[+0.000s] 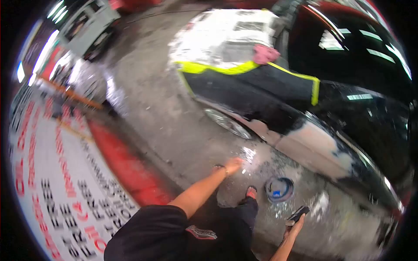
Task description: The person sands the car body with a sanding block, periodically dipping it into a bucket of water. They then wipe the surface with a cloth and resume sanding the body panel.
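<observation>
My right hand (297, 227) is closed around a dark sanding block (298, 214), low in the view near the bucket. My left hand (234, 165) reaches forward over the floor, smeared by motion, so its fingers cannot be made out. A round bucket (291, 190) stands on the floor between my hands, with a small blue object (276, 193) inside. Beyond it is a black car, its side panel (315, 145) bearing a large pale sanded patch. Yellow masking tape (217, 69) edges the dark fender, and a pink cloth (266, 54) lies above it.
White masking sheets (226, 32) cover the car's front. Its wheel (228, 124) is at floor level. A printed banner (65, 182) and a red strip (130, 163) lie to the left. Wet, whitish marks (321, 202) are on the concrete floor (152, 78). My foot (251, 192) is beside the bucket.
</observation>
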A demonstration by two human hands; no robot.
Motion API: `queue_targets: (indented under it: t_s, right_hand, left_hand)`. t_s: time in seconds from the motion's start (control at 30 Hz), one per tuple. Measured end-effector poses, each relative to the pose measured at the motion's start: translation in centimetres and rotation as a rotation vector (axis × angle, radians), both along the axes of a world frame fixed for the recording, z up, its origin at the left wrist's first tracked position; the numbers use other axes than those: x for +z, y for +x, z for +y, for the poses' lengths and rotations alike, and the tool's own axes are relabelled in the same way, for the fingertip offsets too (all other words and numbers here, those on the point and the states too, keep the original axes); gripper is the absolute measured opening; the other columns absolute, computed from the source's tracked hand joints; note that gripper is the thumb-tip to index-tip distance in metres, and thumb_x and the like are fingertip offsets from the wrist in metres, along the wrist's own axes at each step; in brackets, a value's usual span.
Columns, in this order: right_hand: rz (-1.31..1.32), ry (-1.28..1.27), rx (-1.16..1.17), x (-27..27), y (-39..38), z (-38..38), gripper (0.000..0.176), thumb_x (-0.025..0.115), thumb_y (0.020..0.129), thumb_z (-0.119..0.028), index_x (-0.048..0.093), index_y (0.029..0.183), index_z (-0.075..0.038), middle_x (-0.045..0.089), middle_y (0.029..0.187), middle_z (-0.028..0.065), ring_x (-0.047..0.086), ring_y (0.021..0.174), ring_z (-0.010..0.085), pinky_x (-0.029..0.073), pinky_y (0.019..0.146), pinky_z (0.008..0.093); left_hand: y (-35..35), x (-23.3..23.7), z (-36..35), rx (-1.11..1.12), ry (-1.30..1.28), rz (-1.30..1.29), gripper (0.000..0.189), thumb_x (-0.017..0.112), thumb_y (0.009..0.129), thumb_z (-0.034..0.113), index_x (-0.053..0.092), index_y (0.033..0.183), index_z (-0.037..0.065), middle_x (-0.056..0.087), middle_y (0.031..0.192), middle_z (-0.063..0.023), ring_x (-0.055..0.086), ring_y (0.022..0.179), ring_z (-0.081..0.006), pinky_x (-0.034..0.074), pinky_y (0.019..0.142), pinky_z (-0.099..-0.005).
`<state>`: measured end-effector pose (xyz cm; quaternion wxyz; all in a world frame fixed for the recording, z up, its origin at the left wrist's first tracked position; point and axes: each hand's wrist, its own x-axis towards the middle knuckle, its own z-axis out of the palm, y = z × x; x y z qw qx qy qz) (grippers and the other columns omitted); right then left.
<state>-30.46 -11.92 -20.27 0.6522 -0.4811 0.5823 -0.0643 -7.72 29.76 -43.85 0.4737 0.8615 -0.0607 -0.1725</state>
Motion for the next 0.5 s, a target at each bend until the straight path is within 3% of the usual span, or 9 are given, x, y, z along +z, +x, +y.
queue_targets:
  t_s: [0.03,0.07,0.1,0.13,0.17,0.2,0.27,0.37,0.5]
  right_hand:
    - [-0.038,-0.011,-0.032,-0.8,-1.0,0.2,0.048,0.068,0.105,-0.059,0.069,0.123,-0.014,0.068,0.101,0.0006,0.064,0.083,0.0138,0.054,0.067,0.0329]
    - [-0.065,-0.030,-0.086,-1.4,-3.2,0.8,0.046,0.068,0.105,-0.058,0.070,0.122,-0.014,0.068,0.101,0.0000,0.064,0.084,0.0134,0.053,0.067,0.0332]
    - [-0.135,-0.044,-0.121,-2.0,-4.1,1.8,0.040,0.067,0.107,-0.052,0.070,0.122,-0.014,0.068,0.101,-0.0005,0.064,0.086,0.0144,0.053,0.069,0.0366]
    - [-0.176,-0.006,-0.121,-2.4,-5.4,2.6,0.039,0.065,0.109,-0.049,0.071,0.123,-0.013,0.069,0.102,-0.0013,0.065,0.090,0.0153,0.054,0.073,0.0380]
    - [-0.185,-0.033,-0.199,-0.4,-4.0,5.3,0.038,0.065,0.109,-0.044,0.068,0.126,-0.009,0.067,0.107,0.0003,0.065,0.096,0.0166,0.056,0.078,0.0387]
    - [-0.197,0.012,-0.267,-1.9,-4.7,6.1,0.031,0.068,0.109,-0.042,0.067,0.115,-0.012,0.065,0.100,-0.0011,0.063,0.091,0.0148,0.054,0.075,0.0379]
    - [-0.129,0.026,-0.346,-2.4,-4.1,8.4,0.030,0.071,0.108,-0.045,0.062,0.103,-0.017,0.065,0.097,-0.0021,0.063,0.085,0.0127,0.053,0.072,0.0345]
    - [-0.317,0.095,-0.481,-11.2,-3.2,8.3,0.034,0.067,0.111,-0.044,0.071,0.122,-0.012,0.074,0.105,-0.0002,0.069,0.088,0.0143,0.056,0.076,0.0335]
    - [-0.550,0.159,-0.598,-20.2,-1.5,5.8,0.037,0.065,0.112,-0.041,0.068,0.129,-0.009,0.075,0.112,0.0043,0.071,0.092,0.0183,0.059,0.082,0.0365]
  left_hand:
    - [-0.3,-0.9,1.5,-0.038,0.230,0.084,0.032,0.064,0.097,0.011,0.079,0.125,0.011,0.082,0.114,-0.0137,0.078,0.105,-0.0292,0.061,0.096,-0.0421]
    - [-0.1,2.1,2.8,-0.067,0.301,0.316,0.031,0.063,0.098,0.011,0.082,0.122,0.015,0.083,0.115,-0.0143,0.078,0.108,-0.0304,0.060,0.098,-0.0437]
    - [-1.1,-0.9,4.4,0.109,0.095,0.485,0.032,0.062,0.098,0.010,0.081,0.124,0.015,0.083,0.112,-0.0161,0.078,0.105,-0.0296,0.060,0.097,-0.0419]
    - [-2.5,-5.9,6.9,0.137,-0.040,0.464,0.028,0.063,0.100,0.009,0.079,0.122,0.009,0.082,0.105,-0.0157,0.078,0.099,-0.0256,0.061,0.094,-0.0381]
    - [-2.6,-0.5,5.8,0.145,-0.107,0.431,0.025,0.063,0.101,0.008,0.078,0.121,0.007,0.082,0.102,-0.0146,0.078,0.097,-0.0235,0.061,0.092,-0.0371]
    - [-2.6,6.0,4.6,0.150,-0.174,0.399,0.024,0.062,0.102,0.006,0.077,0.120,0.004,0.081,0.099,-0.0135,0.077,0.095,-0.0215,0.061,0.091,-0.0360]
    - [-3.6,4.4,3.9,0.070,-0.128,0.367,0.022,0.060,0.103,0.003,0.076,0.118,0.001,0.080,0.096,-0.0101,0.077,0.092,-0.0192,0.062,0.087,-0.0354]
    - [-3.1,0.5,-0.2,-0.060,-0.038,0.384,0.024,0.060,0.100,0.001,0.076,0.119,0.003,0.082,0.097,-0.0104,0.078,0.091,-0.0207,0.061,0.087,-0.0346]
    - [-1.0,-8.1,-9.5,-0.438,0.007,0.035,0.036,0.062,0.093,0.001,0.074,0.127,0.006,0.082,0.109,-0.0138,0.079,0.102,-0.0316,0.062,0.093,-0.0396]
